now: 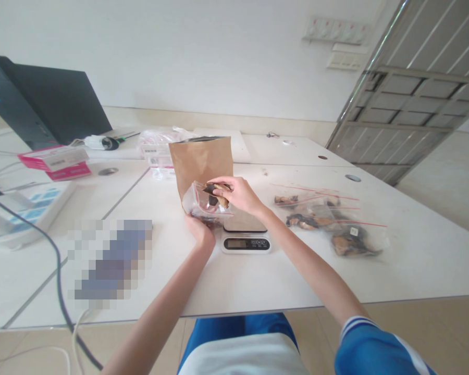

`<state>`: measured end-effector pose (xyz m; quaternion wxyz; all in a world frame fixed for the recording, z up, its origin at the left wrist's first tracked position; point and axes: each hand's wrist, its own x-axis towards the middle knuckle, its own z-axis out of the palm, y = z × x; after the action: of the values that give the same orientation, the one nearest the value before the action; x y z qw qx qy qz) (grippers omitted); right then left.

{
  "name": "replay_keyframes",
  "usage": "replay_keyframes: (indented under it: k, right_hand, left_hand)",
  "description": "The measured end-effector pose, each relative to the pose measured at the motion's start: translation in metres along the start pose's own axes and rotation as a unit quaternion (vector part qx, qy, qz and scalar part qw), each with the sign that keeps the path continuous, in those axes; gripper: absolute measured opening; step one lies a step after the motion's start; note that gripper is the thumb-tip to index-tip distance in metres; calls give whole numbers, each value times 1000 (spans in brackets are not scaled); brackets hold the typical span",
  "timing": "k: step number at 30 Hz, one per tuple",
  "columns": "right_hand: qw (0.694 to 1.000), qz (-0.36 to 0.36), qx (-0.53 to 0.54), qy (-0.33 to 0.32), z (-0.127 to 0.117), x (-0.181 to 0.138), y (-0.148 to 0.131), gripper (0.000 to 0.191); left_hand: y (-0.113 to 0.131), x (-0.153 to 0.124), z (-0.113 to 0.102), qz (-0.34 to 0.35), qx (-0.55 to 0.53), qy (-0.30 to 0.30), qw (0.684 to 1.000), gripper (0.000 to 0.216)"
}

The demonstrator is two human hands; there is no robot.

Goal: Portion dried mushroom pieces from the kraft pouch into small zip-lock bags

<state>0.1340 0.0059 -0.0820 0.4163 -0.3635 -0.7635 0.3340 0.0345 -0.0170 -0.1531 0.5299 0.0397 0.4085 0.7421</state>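
My right hand (240, 194) pinches brown, curled dried pieces (221, 196) at the mouth of a clear zip bag (193, 200). Under and around that bag is my left hand (201, 229), its fingers mostly behind the plastic, holding it up. Just behind both hands a brown kraft paper bag (203, 160) stands upright with its top open. Below my right wrist lies a white digital kitchen scale (246, 244); the zip bag and hand cover part of its plate. I cannot read the display.
Several zip bags of dried pieces (352, 242) lie to the right. Pink boxes (68, 164), a black computer case (58, 101) and a power strip (42, 205) are on the left. A blurred-out flat object (111, 260) and a dark cable (58, 271) lie front left.
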Motion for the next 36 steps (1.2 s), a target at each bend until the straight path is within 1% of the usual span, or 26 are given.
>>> replay_keyframes:
  k: [2, 4, 7, 9, 11, 14, 17, 20, 23, 25, 28, 33, 36]
  right_hand:
    - [997, -6, 72, 11, 0, 6, 5, 23]
    - [990, 7, 140, 25, -1, 12, 4, 23]
    - [975, 47, 208, 58, -11, 26, -7, 27]
    - [971, 47, 218, 87, -20, 40, -19, 33]
    - [974, 19, 194, 114, -30, 58, -33, 37]
    - [985, -27, 105, 131, -39, 88, -48, 39]
    - [987, -56, 5, 150, -39, 112, -52, 34]
    - [979, -91, -86, 159, -33, 124, -48, 27]
    - [968, -120, -167, 145, -27, 125, -47, 27]
    - [965, -124, -190, 133, -24, 124, -49, 28]
    - [968, -137, -187, 99, -23, 125, -51, 27]
    - [975, -154, -160, -4, -22, 123, -52, 27]
    - [978, -139, -152, -26, -23, 118, -53, 28]
  left_hand:
    - [0, 0, 0, 0, 1, -1, 1000, 37]
    - [-2, 2, -1, 2, 3, -3, 1000, 37]
    - [-5, 5, -1, 7, 5, -2, 1000, 38]
    - [-6, 6, -2, 9, 7, 3, 1000, 38]
    - [-6, 6, -2, 7, 7, 9, 1000, 37]
    - [-6, 5, -2, 8, 7, 11, 1000, 37]
    - [-5, 5, -2, 11, 9, 7, 1000, 38]
    - [-6, 7, -2, 14, 14, 4, 1000, 39]
    - [-7, 9, -3, 16, 21, 5, 1000, 39]
    - [-8, 10, -3, 17, 26, 11, 999, 40]
    - [-7, 9, -3, 17, 31, 13, 999, 40]
    - [-4, 3, -2, 12, 35, 13, 999, 40]
    - [-3, 2, -1, 6, 35, 9, 999, 40]
